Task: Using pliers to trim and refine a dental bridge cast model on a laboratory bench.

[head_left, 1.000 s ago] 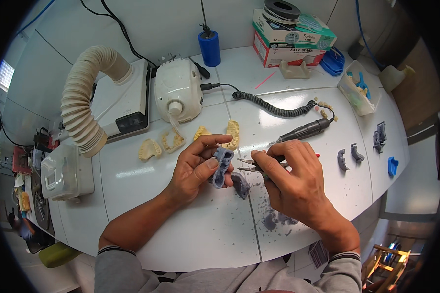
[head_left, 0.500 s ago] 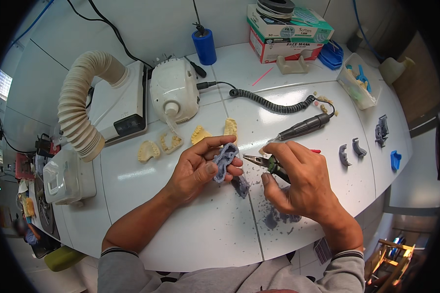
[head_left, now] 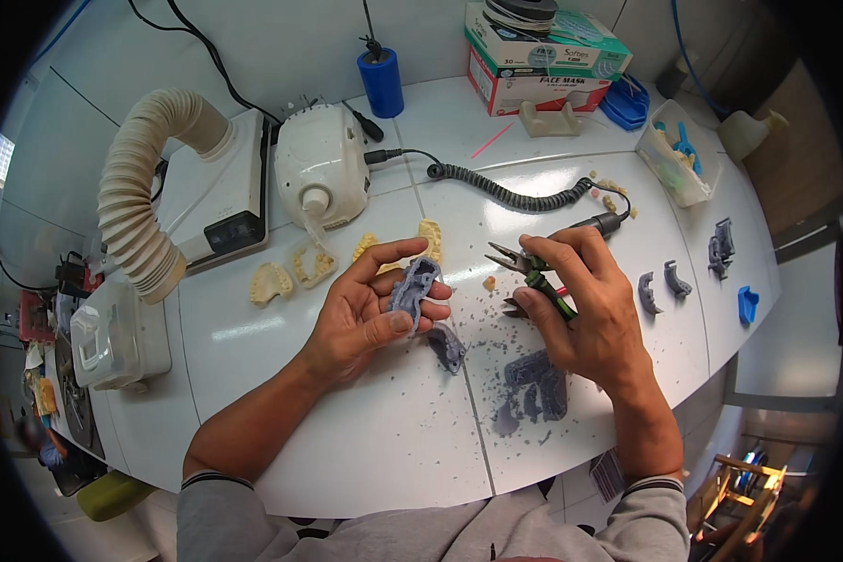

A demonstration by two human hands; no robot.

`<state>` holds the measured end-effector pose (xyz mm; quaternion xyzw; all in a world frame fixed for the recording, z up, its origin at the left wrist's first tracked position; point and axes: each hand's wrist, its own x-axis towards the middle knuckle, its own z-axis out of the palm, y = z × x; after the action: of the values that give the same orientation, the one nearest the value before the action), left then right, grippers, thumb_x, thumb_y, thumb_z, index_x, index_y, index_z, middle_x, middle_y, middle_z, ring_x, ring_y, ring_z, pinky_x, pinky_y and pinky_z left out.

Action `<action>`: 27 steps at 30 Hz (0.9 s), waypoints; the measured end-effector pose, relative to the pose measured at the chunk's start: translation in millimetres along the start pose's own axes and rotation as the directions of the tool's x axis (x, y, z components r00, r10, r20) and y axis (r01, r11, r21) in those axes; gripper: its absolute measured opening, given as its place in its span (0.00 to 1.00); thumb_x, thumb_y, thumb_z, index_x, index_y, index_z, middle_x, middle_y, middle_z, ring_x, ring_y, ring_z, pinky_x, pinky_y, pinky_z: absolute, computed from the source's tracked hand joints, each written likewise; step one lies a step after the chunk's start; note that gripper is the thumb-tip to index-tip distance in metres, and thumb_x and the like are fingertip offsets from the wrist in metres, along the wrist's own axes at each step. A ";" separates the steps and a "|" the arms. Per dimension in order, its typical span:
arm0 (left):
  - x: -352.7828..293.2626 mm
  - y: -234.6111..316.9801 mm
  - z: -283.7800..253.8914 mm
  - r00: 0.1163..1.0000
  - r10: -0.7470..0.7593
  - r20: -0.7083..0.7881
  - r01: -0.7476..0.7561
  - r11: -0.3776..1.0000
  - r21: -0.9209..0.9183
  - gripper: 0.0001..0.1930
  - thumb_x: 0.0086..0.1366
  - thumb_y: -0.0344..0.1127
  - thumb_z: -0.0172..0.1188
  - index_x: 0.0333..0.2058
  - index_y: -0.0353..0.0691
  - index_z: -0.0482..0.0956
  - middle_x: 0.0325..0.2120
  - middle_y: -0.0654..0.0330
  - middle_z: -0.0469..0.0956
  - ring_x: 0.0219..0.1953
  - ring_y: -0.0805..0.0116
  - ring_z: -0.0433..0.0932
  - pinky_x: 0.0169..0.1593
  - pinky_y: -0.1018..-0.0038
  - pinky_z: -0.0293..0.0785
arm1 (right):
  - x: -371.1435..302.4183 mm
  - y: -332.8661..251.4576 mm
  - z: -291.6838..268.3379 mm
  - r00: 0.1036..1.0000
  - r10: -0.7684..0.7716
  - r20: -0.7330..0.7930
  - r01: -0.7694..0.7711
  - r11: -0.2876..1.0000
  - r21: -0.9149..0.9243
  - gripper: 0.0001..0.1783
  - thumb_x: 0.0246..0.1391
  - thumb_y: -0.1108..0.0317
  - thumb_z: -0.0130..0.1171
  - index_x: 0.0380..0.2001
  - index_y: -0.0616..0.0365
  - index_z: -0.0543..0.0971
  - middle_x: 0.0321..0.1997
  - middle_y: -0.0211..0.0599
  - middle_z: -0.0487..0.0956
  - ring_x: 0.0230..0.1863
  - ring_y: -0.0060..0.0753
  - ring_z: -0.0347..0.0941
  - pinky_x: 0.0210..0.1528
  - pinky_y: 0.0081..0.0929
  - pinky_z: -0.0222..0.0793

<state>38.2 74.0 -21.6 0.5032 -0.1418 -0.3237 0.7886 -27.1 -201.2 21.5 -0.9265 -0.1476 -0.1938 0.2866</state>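
Observation:
A hollow grey-blue dental model [head_left: 412, 288] rests in my left hand [head_left: 347, 323], gripped between the thumb and the fingers, its cavity facing up. To its right, my right hand [head_left: 590, 314] is closed around pliers [head_left: 551, 292] with green and black handles. The jaws of the pliers are slightly apart, point toward the model without touching it, and have nothing visible between them. Below my left fingertips lies another grey dental piece [head_left: 448, 348]. A larger arch-shaped grey piece [head_left: 545, 382] lies among grey crumbs below the pliers. A dark tool tip [head_left: 513, 307] shows beside my right hand, mostly hidden.
Yellow dental models [head_left: 272, 284] stand beyond my left hand. Behind them are a white control box [head_left: 320, 169] and a ribbed suction hose [head_left: 126, 197]. A coiled cord [head_left: 510, 194] leads to a handpiece [head_left: 601, 223]. Grey dental pieces [head_left: 676, 279] and a blue tray [head_left: 747, 305] lie at right.
My right hand has raised the pliers and drawn them away from the model, uncovering the grey arch on the table. My left hand has tipped the model, showing more of its cavity.

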 end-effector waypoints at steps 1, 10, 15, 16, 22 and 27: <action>0.3 -0.5 0.8 1.000 0.000 0.002 0.000 1.000 -0.004 0.50 0.62 0.43 0.77 0.74 0.32 0.56 0.55 0.43 0.78 0.56 0.62 0.84 0.60 0.72 0.82 | 0.0 -0.6 -1.2 0.999 0.044 0.001 -0.044 0.998 0.036 0.23 0.54 0.68 0.75 0.52 0.63 0.82 0.43 0.46 0.78 0.42 0.43 0.79 0.42 0.38 0.79; 2.0 -6.0 3.0 0.997 0.071 -0.002 -0.071 0.997 -0.026 0.53 0.58 0.34 0.80 0.75 0.36 0.52 0.58 0.44 0.75 0.58 0.62 0.83 0.64 0.71 0.81 | -7.7 27.3 -33.9 0.998 0.061 -0.013 -0.062 0.971 -0.232 0.19 0.49 0.72 0.73 0.46 0.58 0.83 0.44 0.42 0.80 0.45 0.48 0.75 0.51 0.41 0.67; 1.1 -3.5 0.0 1.000 -0.004 -0.016 0.003 0.999 -0.053 0.55 0.55 0.36 0.83 0.74 0.39 0.54 0.59 0.46 0.73 0.59 0.61 0.82 0.62 0.73 0.83 | -18.7 33.8 -57.7 0.955 0.282 0.095 -0.232 0.905 -0.356 0.13 0.50 0.69 0.73 0.40 0.57 0.82 0.37 0.40 0.80 0.43 0.47 0.76 0.53 0.42 0.66; 1.1 -5.9 -2.5 1.000 -0.006 -0.015 0.005 0.999 -0.053 0.55 0.55 0.36 0.83 0.74 0.39 0.54 0.59 0.46 0.73 0.59 0.61 0.82 0.62 0.73 0.83 | -21.2 34.3 -59.1 0.954 0.284 0.095 -0.234 0.905 -0.356 0.13 0.50 0.69 0.73 0.40 0.57 0.82 0.37 0.40 0.80 0.43 0.47 0.76 0.53 0.42 0.66; 0.7 -11.3 -4.3 0.990 0.141 0.008 -0.140 0.989 -0.049 0.55 0.50 0.40 0.86 0.71 0.32 0.59 0.62 0.44 0.72 0.56 0.61 0.84 0.58 0.73 0.86 | -23.1 35.8 -57.9 0.895 0.430 0.114 -0.340 0.826 -0.449 0.13 0.52 0.66 0.73 0.38 0.58 0.82 0.36 0.41 0.81 0.39 0.48 0.77 0.51 0.42 0.67; -1.7 -4.8 -0.9 0.994 0.048 0.098 -0.044 0.998 -0.051 0.46 0.54 0.40 0.84 0.63 0.29 0.65 0.67 0.36 0.67 0.53 0.62 0.86 0.55 0.74 0.87 | -21.9 38.4 -50.6 0.844 0.527 0.099 -0.413 0.756 -0.507 0.13 0.55 0.64 0.72 0.37 0.58 0.81 0.36 0.42 0.82 0.39 0.49 0.77 0.51 0.43 0.67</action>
<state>35.6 74.3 -26.0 0.4637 -0.1842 -0.3333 0.8000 -45.4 -264.9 32.0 -0.9906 0.1096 -0.0332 0.0750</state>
